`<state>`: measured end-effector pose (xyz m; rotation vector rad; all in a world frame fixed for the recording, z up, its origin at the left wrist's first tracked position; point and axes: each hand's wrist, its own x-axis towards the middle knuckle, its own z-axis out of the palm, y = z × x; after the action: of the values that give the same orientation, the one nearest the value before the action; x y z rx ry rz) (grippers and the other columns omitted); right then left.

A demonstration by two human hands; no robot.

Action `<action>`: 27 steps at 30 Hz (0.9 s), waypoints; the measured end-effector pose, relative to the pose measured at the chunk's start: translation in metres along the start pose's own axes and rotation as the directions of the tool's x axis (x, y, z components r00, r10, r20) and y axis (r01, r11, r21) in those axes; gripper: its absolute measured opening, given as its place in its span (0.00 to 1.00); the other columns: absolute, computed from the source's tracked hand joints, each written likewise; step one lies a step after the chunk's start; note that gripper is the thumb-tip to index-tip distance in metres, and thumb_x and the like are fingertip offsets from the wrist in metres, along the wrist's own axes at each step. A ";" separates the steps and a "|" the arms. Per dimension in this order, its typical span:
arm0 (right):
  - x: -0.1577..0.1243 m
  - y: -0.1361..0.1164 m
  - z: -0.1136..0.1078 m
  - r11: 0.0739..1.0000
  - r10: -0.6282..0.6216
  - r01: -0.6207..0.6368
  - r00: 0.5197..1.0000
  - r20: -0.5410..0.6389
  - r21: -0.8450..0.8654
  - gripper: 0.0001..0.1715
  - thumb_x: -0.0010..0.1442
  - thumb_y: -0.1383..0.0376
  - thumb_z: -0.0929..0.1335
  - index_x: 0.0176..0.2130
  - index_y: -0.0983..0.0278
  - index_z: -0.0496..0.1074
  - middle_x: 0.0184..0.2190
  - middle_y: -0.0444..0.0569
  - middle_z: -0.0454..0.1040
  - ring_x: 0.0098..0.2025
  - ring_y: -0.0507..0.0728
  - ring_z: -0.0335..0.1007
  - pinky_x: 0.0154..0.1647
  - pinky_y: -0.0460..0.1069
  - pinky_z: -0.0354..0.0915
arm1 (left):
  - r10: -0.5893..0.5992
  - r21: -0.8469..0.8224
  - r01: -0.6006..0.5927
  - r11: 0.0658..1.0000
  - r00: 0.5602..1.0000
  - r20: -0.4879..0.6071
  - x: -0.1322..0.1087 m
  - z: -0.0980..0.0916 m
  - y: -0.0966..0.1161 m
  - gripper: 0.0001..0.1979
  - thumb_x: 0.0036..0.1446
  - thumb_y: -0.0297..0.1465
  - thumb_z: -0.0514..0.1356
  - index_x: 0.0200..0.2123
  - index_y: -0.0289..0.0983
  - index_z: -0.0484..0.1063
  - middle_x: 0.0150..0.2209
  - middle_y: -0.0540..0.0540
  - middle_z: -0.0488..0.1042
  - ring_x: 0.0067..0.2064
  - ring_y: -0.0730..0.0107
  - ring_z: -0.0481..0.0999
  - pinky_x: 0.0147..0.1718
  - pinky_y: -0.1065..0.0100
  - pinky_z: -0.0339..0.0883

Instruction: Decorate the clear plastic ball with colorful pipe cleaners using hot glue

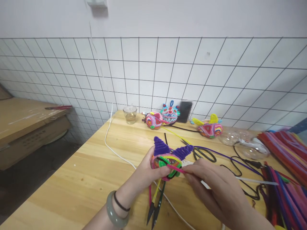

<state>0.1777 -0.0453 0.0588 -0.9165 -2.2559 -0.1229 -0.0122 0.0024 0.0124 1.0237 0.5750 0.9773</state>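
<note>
Currently my left hand (144, 171) grips the figure (163, 162), right hand (213, 179) pinches a pink stem (177, 168); purple ears (161, 146) on, clear front patch (171, 160) looks unfilled.

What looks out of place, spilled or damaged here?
The dark shape beside the blue craft looks odd: its right edge is blocky, as if pixelated, so I can't tell what it is. The black cord lies in untidy loops on the right. I see nothing spilled or broken.
</note>
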 end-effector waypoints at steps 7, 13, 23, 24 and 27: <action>0.001 -0.001 0.003 0.994 -0.053 0.046 0.996 -0.076 -0.101 0.09 0.64 0.72 0.63 0.46 0.66 0.67 0.21 0.41 0.63 0.21 0.50 0.56 0.22 0.47 0.51 | 0.035 -0.046 -0.034 0.998 0.999 0.029 0.001 0.000 0.000 0.29 0.43 0.29 0.71 0.50 0.38 0.67 0.48 0.39 0.76 0.48 0.56 0.76 0.44 0.63 0.68; -0.001 0.000 0.003 0.972 -0.178 0.165 0.982 -0.065 -0.169 0.10 0.64 0.73 0.64 0.46 0.66 0.68 0.19 0.40 0.63 0.21 0.51 0.55 0.21 0.47 0.48 | 0.038 -0.103 -0.031 0.994 0.997 0.068 0.001 0.000 -0.002 0.32 0.44 0.29 0.70 0.53 0.38 0.64 0.54 0.37 0.72 0.53 0.52 0.73 0.49 0.59 0.66; 0.006 -0.001 0.002 0.981 -0.188 0.183 0.978 -0.091 -0.063 0.09 0.64 0.74 0.63 0.42 0.68 0.72 0.20 0.42 0.66 0.23 0.50 0.56 0.23 0.46 0.50 | 0.061 -0.097 -0.048 0.994 0.988 0.141 0.002 0.000 -0.002 0.31 0.44 0.31 0.70 0.52 0.36 0.66 0.53 0.37 0.74 0.51 0.55 0.74 0.47 0.62 0.66; 0.006 -0.001 0.002 0.983 -0.180 0.176 0.980 -0.089 -0.055 0.09 0.64 0.74 0.63 0.42 0.67 0.71 0.20 0.42 0.66 0.23 0.50 0.56 0.23 0.46 0.50 | 0.063 -0.098 -0.049 0.994 0.987 0.145 0.002 0.000 -0.001 0.31 0.44 0.32 0.71 0.52 0.37 0.66 0.53 0.37 0.73 0.51 0.55 0.74 0.47 0.62 0.66; 0.005 0.000 0.002 0.985 -0.168 0.164 0.982 -0.089 -0.054 0.10 0.65 0.73 0.63 0.42 0.66 0.72 0.19 0.41 0.65 0.22 0.50 0.56 0.23 0.46 0.51 | 0.060 -0.097 -0.045 0.994 0.986 0.157 0.001 0.001 0.000 0.32 0.43 0.33 0.71 0.52 0.37 0.66 0.52 0.38 0.74 0.50 0.55 0.74 0.47 0.62 0.66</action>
<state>0.1739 -0.0420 0.0602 -0.7293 -2.2479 -0.2880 -0.0110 0.0029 0.0134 1.0271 0.3683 0.9495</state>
